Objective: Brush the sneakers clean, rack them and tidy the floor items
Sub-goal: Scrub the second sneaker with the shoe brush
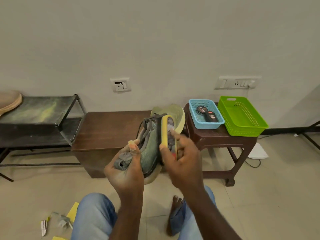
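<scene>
Floor tiles (259,196) below, left hand (126,170) grips the sneaker (149,149), right hand (183,158) clasps a brush (164,130), bristles hidden.

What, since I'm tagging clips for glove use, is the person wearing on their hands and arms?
Nothing that shows. The left hand and right hand are bare, with no gloves, rings or bracelets visible. The left forearm and right forearm are likewise uncovered: no sleeve, watch or band in view down to the frame's lower edge.
</scene>
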Available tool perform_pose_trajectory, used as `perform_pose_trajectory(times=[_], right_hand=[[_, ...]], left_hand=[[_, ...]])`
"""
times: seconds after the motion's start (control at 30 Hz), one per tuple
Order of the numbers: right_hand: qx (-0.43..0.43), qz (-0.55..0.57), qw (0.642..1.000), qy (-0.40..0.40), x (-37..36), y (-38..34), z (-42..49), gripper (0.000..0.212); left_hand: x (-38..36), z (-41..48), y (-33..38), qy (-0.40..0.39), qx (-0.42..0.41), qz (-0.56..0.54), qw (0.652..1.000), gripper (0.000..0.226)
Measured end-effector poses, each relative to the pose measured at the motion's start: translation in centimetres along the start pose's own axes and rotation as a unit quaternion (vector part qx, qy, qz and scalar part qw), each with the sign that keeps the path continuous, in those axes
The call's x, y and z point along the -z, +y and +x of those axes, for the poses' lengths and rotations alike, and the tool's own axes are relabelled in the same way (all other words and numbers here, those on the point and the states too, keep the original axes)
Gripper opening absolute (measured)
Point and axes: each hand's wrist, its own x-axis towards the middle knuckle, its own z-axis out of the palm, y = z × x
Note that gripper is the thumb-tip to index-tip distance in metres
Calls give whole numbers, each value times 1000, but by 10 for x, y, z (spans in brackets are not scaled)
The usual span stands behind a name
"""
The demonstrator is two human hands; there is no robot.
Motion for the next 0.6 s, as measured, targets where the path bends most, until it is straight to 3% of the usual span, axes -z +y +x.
perform_pose_trajectory(times=[0.1,0.23,0.47,0.6], right_hand=[[-48,-17,998,34,-1,16,32,60],[-67,-1,998,20,-2,17,32,66],[-102,89,983,-124,6,-7,1,82],[-95,116,968,-200,13,-25,-36,82]], left_hand=[[-2,-3,1,-16,-23,13,1000,44],[2,-3,0,-31,-35,15,999,48],[5,-5,-3,-30,-2,19,999,19],[5,-3,-2,-8,7,1,1000,32]])
